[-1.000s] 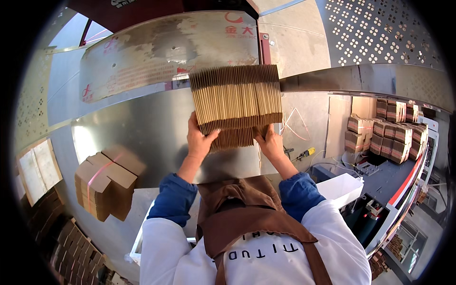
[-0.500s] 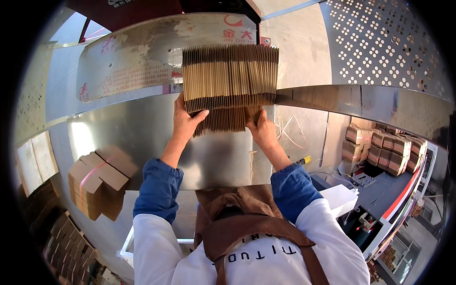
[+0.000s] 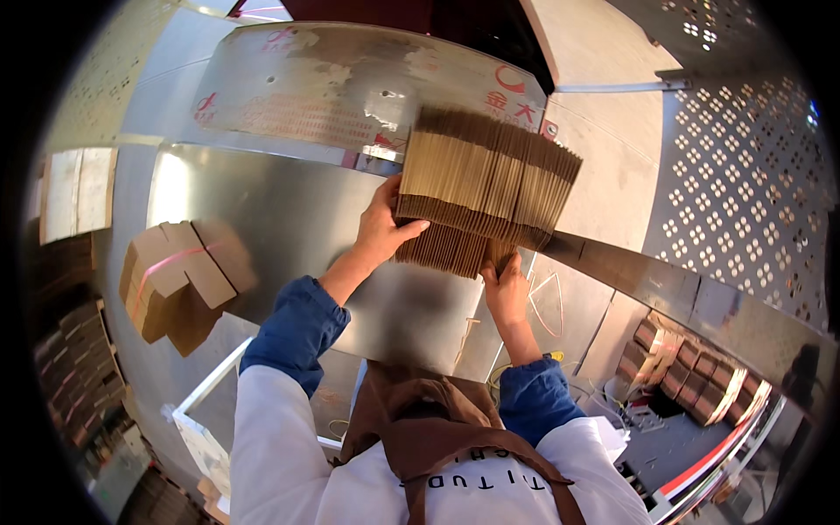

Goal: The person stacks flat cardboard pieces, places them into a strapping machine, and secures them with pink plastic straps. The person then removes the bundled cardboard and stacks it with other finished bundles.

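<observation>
A thick row of flat folded brown cardboard pieces (image 3: 490, 171) is packed tightly, edges up, above the shiny metal table (image 3: 284, 223). A narrower part of the row sticks out toward me at its near side. My left hand (image 3: 383, 227) grips the near left corner, thumb across the near edge and fingers partly hidden round the side. My right hand (image 3: 506, 293) pinches the right end of the narrower part, fingers partly behind the cardboard. Whether the row rests on something beneath is hidden.
A cardboard bundle tied with pink strap (image 3: 179, 271) sits at the table's left. Beyond the table stands a worn metal panel (image 3: 306, 87) with red print. A metal rail (image 3: 639, 269) runs off right, near a perforated panel (image 3: 735, 188). Strapped cardboard bundles (image 3: 691, 367) lie at lower right.
The whole view has turned, so the surroundings appear tilted. The cardboard row and both hands sit farther right and slightly lower in the picture. Both hands keep their grip.
</observation>
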A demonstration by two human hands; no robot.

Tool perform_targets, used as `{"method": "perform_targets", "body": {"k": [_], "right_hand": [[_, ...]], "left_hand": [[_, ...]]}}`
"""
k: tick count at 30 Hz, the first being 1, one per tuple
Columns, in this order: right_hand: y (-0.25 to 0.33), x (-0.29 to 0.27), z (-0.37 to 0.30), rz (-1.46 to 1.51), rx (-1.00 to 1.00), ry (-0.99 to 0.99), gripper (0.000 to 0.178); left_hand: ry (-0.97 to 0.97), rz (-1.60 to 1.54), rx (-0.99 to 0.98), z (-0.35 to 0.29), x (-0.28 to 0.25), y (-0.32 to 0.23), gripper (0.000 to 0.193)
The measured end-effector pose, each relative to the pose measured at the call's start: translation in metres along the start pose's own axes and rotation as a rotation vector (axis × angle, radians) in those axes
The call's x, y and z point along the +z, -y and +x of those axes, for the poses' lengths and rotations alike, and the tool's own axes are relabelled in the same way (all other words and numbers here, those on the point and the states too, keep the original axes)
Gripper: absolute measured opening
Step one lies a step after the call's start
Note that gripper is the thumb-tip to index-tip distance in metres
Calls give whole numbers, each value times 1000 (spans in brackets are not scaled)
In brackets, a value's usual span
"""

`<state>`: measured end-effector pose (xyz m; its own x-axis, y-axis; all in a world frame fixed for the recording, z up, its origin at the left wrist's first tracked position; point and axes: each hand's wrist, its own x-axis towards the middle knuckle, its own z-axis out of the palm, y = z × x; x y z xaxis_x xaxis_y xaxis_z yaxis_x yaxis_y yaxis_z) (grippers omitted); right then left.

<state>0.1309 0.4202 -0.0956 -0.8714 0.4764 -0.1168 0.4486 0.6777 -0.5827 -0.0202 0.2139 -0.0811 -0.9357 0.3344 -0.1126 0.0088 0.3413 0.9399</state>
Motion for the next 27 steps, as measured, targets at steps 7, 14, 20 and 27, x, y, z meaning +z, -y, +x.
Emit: {"method": "perform_targets", "body": {"k": [7, 14, 20, 27], "right_hand": [[-1, 5, -2, -46, -12, -14, 43], [-2, 4, -1, -42, -5, 3, 49], [0, 2, 1, -35, 46, 58, 59], [-4, 11, 1, 14, 47, 53, 55]], "left_hand": [[26, 112, 102, 8, 1, 9, 85], [38, 111, 86, 10, 1, 10, 85], [69, 52, 17, 12, 3, 12, 85], [45, 111, 90, 11, 5, 22, 84]]}}
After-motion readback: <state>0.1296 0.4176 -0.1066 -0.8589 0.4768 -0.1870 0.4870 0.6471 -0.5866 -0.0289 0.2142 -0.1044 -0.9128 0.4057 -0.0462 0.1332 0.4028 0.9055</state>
